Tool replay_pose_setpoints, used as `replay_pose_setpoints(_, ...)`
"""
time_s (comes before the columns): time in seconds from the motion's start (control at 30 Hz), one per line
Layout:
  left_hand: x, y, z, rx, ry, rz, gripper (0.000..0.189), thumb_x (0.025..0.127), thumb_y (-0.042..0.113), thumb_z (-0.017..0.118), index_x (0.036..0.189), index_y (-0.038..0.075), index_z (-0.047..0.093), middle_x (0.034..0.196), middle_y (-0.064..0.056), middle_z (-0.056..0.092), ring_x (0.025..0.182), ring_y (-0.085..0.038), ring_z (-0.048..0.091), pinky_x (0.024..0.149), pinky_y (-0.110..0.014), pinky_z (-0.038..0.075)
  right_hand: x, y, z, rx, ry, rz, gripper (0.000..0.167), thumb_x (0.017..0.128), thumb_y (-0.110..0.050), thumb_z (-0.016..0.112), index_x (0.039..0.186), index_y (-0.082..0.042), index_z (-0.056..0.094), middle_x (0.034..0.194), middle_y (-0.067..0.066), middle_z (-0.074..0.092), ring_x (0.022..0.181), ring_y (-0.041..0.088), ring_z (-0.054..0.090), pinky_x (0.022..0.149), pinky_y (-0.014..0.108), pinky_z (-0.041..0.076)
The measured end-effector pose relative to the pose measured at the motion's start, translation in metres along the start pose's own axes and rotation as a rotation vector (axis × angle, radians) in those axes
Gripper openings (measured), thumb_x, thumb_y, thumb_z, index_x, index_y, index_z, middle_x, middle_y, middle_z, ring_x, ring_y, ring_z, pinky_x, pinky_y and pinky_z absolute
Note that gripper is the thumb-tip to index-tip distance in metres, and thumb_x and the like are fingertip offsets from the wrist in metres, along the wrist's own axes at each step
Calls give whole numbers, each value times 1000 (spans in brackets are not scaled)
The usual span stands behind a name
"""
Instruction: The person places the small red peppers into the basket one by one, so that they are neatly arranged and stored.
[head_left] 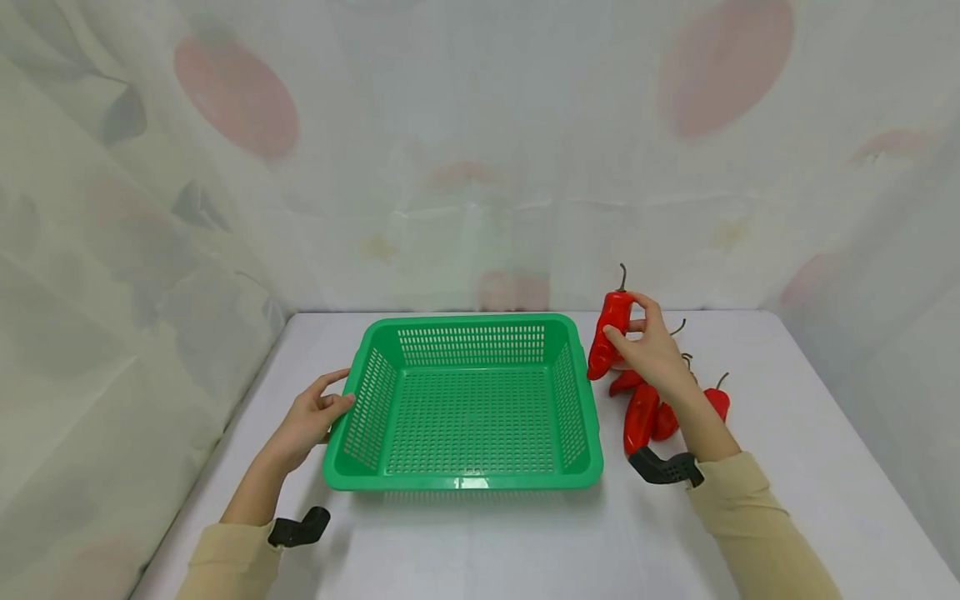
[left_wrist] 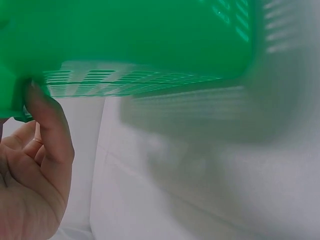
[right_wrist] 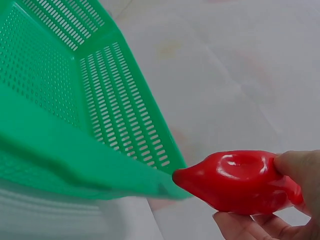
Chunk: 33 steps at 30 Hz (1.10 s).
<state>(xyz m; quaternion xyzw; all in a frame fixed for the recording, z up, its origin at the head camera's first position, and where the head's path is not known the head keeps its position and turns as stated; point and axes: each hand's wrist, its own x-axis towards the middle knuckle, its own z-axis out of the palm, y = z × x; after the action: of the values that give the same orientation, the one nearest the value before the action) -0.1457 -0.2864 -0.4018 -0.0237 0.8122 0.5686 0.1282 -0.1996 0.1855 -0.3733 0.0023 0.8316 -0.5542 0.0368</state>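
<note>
A green plastic basket (head_left: 472, 482) with slotted walls stands in the middle of the table, nothing inside it. My left hand (head_left: 306, 425) pinches its left rim between thumb and fingers; the left wrist view shows fingers of the left hand (left_wrist: 42, 165) under the basket's edge (left_wrist: 150, 45). With thumb and fingers my right hand (head_left: 652, 346) holds a red chili pepper (head_left: 611, 329), stem upward, just beyond the basket's right rim. In the right wrist view the pepper's (right_wrist: 235, 180) tip overlaps the basket's corner; whether they touch I cannot tell.
Several more red peppers (head_left: 639, 418) lie on the white table (head_left: 480, 550) right of the basket, partly hidden under my right forearm. A pale patterned curtain (head_left: 480, 208) hangs behind the table, with similar cloth on the left side.
</note>
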Motion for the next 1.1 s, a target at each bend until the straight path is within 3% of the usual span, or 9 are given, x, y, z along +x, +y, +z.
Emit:
replay_pose_setpoints(0.17,1,-1,-1,5,-5,11,59,96,21,49,145,10,20,95,-23,57,76,-23,65,64,-39,55,5,-5,14,11,-8,-3,77,90,-34,58,147,-22,8,126,20,41,93,34,59,67,36,56)
replay_pose_setpoints(0.57,-1,1,1,13,10,8,58,96,20,49,145,9,20,90,-21,57,74,-23,64,62,-37,55,10,-18,52,65,-70,-33,75,90,-25,59,146,-20,9,124,21,41,98,39,58,66,42,56)
replay_pose_setpoints(0.9,11,-21,-4,28,16,6,59,96,25,49,146,14,20,95,-21,58,74,-22,65,62,-37,55,13,-24,91,58,-129,-57,74,90,-23,60,146,-21,12,117,19,47,94,34,61,60,35,56)
replay_pose_setpoints(1.1,14,-26,-6,25,17,7,59,96,26,49,146,14,19,94,-20,58,75,-22,64,62,-37,55,12,-28,111,28,-155,-47,74,89,-22,60,146,-19,13,118,19,48,90,32,62,56,35,56)
